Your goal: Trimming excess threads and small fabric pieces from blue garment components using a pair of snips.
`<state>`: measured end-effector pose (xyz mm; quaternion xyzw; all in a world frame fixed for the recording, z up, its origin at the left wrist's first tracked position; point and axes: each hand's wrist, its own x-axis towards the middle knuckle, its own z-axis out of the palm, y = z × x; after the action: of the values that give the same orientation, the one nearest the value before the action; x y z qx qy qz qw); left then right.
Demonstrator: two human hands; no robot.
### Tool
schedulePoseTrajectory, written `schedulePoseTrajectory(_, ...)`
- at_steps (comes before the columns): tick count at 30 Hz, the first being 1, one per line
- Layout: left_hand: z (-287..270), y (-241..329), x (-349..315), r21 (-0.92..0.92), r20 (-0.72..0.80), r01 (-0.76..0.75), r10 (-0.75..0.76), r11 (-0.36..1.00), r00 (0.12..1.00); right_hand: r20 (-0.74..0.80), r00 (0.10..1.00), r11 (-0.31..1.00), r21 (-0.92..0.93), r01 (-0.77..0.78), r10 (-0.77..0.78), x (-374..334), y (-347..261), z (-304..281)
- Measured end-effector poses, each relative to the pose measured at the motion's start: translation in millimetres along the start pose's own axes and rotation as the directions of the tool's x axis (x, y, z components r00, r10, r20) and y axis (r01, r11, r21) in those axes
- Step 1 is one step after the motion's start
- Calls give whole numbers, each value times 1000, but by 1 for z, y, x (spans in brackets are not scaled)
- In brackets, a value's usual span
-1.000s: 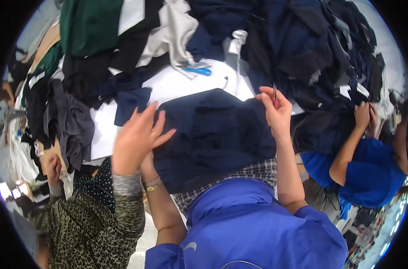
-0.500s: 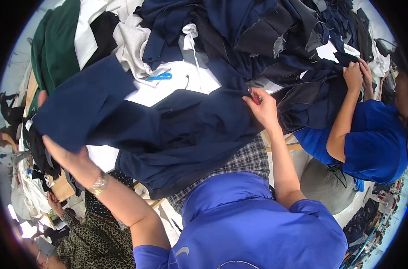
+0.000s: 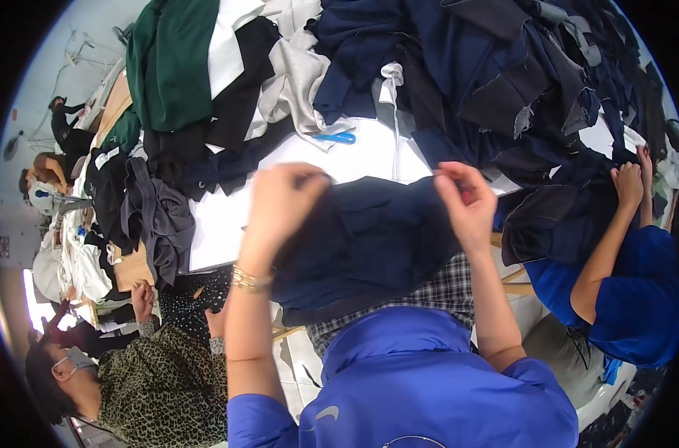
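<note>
As the left hand (image 3: pixel 286 209) appears to pinch the left end of the navy cloth (image 3: pixel 369 239), fingertips blurred, the right hand (image 3: pixel 466 200) grips the other corner, a small red item (image 3: pixel 467 197) tucked in: a spreading-out step, seemingly, calling next for even tension. The cloth hangs above the plaid fabric (image 3: pixel 433 287), long axis roughly crosswise, top edge facing the white surface (image 3: pixel 358 160).

The navy fabric piece (image 3: pixel 369 243) looks like matt, softly creased cloth; the dark green fabric (image 3: pixel 168 71) is matt and smoother. The dark frayed fabric (image 3: pixel 500 97) has rough, thready edges. The desk (image 3: pixel 214 237) looks smooth, the blue handle (image 3: pixel 341 138) like glossy plastic, the bracelet (image 3: pixel 251 278) like shiny metal.
</note>
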<state>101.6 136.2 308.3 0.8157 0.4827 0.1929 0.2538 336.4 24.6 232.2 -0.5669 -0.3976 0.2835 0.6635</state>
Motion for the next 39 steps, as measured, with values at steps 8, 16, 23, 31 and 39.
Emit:
schedulePoseTrajectory(8, 20, 16, -14, -491, 229, 132, -19, 861, 973, 449, 893, 999, -42, -21, 37, -3, -19, 53)
schedulePoseTrajectory(16, 10, -15, -24, -660, 253, 274, -136, 700, 958, 454, 748, 820, 60, -569, 485, 5, -22, 38)
schedulePoseTrajectory(23, 17, -20, -26, -713, 271, 294, -136, 637, 953, 416, 737, 746, 179, -641, 533, 3, -15, 40)
schedulePoseTrajectory(31, 18, -26, -28, -736, 263, 286, -129, 614, 956, 435, 733, 747, 179, -640, 524, 3, -11, 43)
schedulePoseTrajectory(39, 22, -27, -28, -738, 263, 297, -147, 606, 953, 448, 705, 712, 190, -676, 550, 3, -8, 43)
